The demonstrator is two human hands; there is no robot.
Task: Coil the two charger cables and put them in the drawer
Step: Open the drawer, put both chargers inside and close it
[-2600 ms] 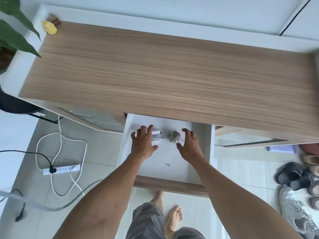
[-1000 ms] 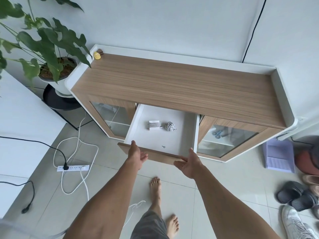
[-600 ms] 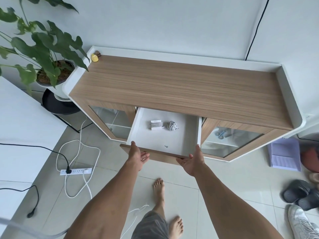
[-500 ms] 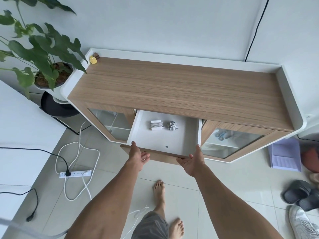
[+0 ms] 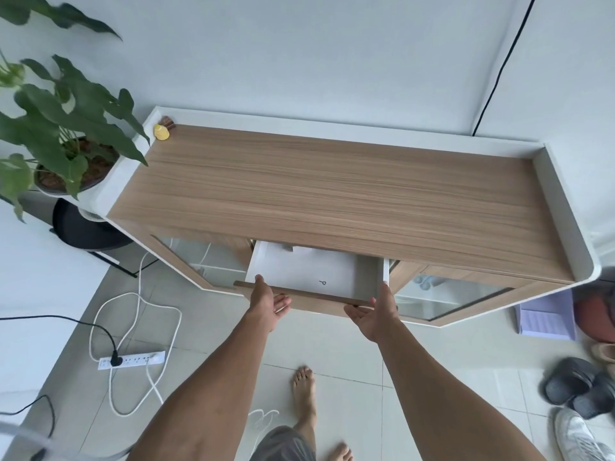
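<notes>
Head view: our left hand point(image 5: 268, 302) and right hand point(image 5: 372, 312) are both released, fingers loosely straight. The palms are set against the front of the drawer point(image 5: 299, 271), one near each end, and neither grasps anything. The drawer stands part open under the counter point(image 5: 332, 201).

We see no cables. A pale shape point(image 5: 294, 249) at the shadowed back of the drawer may be one, but we cannot tell. We judge both coils lie there, hidden by the overhang. Coiling and stowing therefore look done, and the step in hand is shutting the drawer.

The next move calls for an even push from both palms so the box runs in square. Thumbs and fingertips need to be clear of the top edge before the front meets the frame.

Inside, the drawer is smooth white board, and its front is a thin wood-grain strip. The counter is long, matt and straight-grained in light brown, with a raised white rim rounded at the corners. Glass doors point(image 5: 446, 294) flank the drawer, angled back.
</notes>
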